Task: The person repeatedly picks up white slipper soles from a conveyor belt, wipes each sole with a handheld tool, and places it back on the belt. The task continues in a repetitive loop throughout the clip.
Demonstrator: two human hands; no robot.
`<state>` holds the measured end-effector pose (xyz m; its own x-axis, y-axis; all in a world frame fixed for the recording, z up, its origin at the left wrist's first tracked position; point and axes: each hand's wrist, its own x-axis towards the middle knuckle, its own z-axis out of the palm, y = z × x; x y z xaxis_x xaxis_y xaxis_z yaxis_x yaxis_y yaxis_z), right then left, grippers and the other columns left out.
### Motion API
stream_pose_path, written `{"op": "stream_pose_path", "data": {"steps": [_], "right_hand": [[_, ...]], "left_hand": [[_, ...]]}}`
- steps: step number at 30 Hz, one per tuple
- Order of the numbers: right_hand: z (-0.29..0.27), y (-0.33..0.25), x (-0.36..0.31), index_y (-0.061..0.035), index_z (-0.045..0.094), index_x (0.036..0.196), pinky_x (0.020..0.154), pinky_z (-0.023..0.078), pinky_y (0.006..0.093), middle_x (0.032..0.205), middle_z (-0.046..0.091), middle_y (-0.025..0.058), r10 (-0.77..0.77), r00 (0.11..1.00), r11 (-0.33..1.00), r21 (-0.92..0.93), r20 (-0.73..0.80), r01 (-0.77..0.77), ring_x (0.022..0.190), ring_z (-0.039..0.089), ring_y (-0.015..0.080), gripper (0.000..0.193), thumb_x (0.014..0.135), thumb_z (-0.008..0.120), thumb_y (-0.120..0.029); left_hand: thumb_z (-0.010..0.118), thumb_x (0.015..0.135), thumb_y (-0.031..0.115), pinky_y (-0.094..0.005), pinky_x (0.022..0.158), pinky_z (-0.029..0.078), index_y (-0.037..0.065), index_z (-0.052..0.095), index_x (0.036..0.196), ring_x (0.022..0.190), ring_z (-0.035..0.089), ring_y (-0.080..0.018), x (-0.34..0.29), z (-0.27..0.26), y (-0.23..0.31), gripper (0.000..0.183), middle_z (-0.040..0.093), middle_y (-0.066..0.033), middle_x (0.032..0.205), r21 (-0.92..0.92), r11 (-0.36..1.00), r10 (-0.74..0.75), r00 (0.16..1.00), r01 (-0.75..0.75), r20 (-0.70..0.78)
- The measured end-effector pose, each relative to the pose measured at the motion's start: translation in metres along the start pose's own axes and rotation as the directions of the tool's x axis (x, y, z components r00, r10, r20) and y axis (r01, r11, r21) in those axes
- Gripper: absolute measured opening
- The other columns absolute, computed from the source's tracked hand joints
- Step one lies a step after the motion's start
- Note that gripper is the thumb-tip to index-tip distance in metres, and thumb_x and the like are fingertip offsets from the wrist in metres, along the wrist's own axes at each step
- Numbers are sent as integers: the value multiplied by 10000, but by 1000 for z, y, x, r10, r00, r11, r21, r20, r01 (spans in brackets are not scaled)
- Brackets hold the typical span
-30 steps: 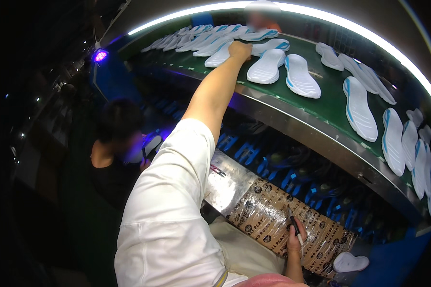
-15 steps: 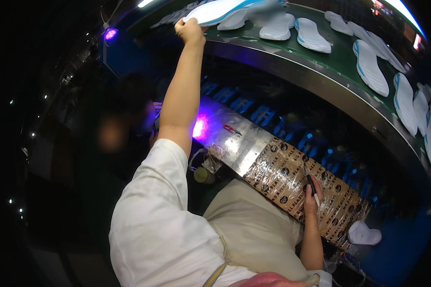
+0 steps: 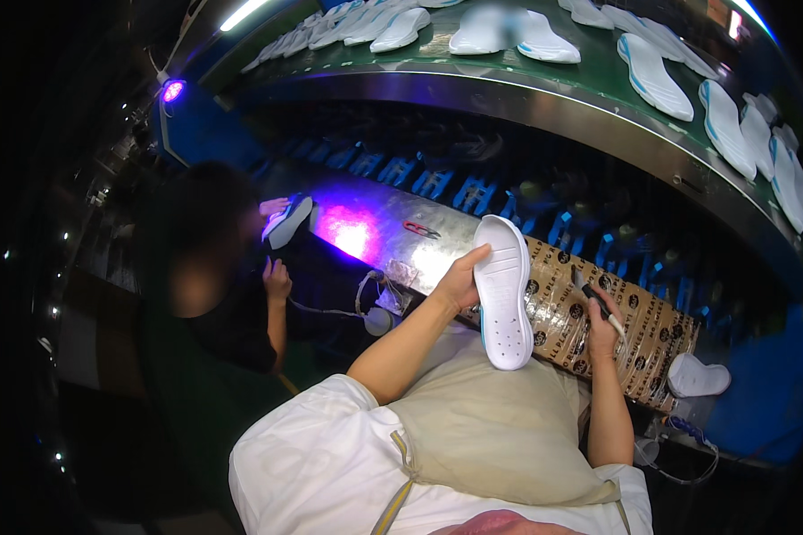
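Note:
My left hand [image 3: 461,279] grips a white shoe sole [image 3: 504,299] by its left edge, thumb on the face and fingers behind. The sole is held upright above the near side of the bench, its ribbed and dotted face turned to me; a strip of blue shows on its left edge. My right hand [image 3: 603,328] is wrapped round a pen-like tool [image 3: 595,296] with a black grip, a narrow tip and a pale cord. The tool's tip points up and left over the patterned brown wrapping [image 3: 638,312] of the bench, apart from the sole.
Beyond the bench, a green conveyor belt [image 3: 589,76] carries several white soles. Red-handled snips [image 3: 421,230] lie on the metal bench top. Another sole [image 3: 698,376] rests at the bench's right end. At left, a co-worker's hands [image 3: 278,279] are near a grey-and-white shoe part [image 3: 288,223] by purple light.
My left hand has come back from the conveyor, bringing a sole down in front of me. My right hand still holds the tool, its tip now tilted more to the left.

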<state>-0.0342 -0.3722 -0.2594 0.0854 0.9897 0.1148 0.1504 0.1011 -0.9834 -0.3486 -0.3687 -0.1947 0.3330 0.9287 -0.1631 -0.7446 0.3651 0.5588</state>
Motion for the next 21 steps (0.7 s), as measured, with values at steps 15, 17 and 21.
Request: {"op": "stream_pose_path", "data": {"steps": [15,17,21], "right_hand": [[43,-168,27,-8,713,1141,686,506,247,926,697,40,-66,979,993,108,194,46,774,619,98,253,912,672,-105],[53,-170,30,-7,719,1136,669,510,258,928,706,69,-212,969,977,-2,129,214,775,638,125,251,896,678,-70],[47,-154,32,-16,733,1136,740,530,303,965,724,123,-424,775,883,23,469,469,833,669,195,279,860,697,-43]], "left_hand": [[72,970,754,-492,1043,493,52,413,1487,1194,612,-343,21,42,-38,936,589,-188,1346,-64,998,-16,992,24,125],[78,994,717,-464,1074,468,56,409,1488,1253,572,-317,21,50,-40,889,553,-158,1393,37,999,8,985,-15,172],[150,1029,646,-447,1091,448,86,441,1473,1293,536,-291,28,44,-42,772,532,-131,1426,24,1000,11,999,-12,38]]}}
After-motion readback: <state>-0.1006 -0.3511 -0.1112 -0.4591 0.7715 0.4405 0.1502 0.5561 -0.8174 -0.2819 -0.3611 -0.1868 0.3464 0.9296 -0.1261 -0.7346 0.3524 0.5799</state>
